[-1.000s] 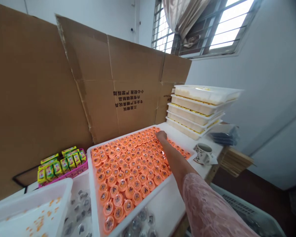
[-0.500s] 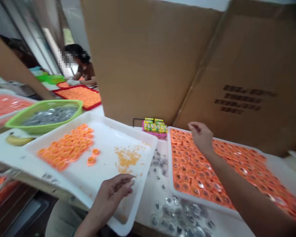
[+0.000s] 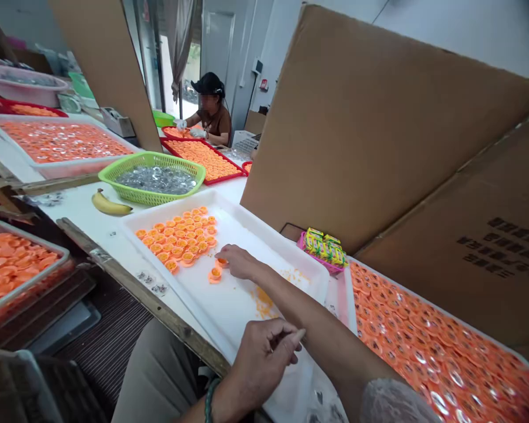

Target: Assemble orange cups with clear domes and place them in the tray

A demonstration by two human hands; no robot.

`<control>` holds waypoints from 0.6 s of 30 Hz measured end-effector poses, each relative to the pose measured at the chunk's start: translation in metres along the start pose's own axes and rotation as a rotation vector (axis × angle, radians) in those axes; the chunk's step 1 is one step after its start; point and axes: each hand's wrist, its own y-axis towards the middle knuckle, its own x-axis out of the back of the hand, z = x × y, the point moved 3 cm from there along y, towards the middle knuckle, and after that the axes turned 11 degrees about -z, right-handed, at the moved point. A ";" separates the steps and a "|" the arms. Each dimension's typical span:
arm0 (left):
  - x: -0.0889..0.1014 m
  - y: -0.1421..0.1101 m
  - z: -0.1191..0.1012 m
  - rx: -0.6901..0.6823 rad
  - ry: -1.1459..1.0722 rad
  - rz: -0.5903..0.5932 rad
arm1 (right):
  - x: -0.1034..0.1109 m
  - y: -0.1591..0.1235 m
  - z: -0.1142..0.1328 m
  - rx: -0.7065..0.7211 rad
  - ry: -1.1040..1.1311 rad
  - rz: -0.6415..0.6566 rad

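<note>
My right hand reaches across the white tray, its fingertips closed at the rim of a small orange plastic cup. A second loose orange cup sits just in front of it. Close rows of similar cups with yellowish insides fill the tray's far left part. My left hand is nearer to me, over the tray's near end and under the right forearm. Its thumb and fingers are pinched together; whatever they hold is too small to make out. Yellow-orange crumbs lie in the tray, partly behind the right forearm.
Right of it, another tray holds orange pieces with shiny discs. A pink basket of yellow-green packets stands by the cardboard. A green basket of clear discs and a banana lie left. A co-worker sits beyond.
My right hand has moved left from above the right-hand tray to the loose orange cups. The view has swung left. My left hand stays pinched near the white tray's near end.
</note>
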 end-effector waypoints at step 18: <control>0.020 0.014 0.015 0.040 -0.244 -0.482 | 0.110 -0.161 0.045 -0.134 0.169 -0.395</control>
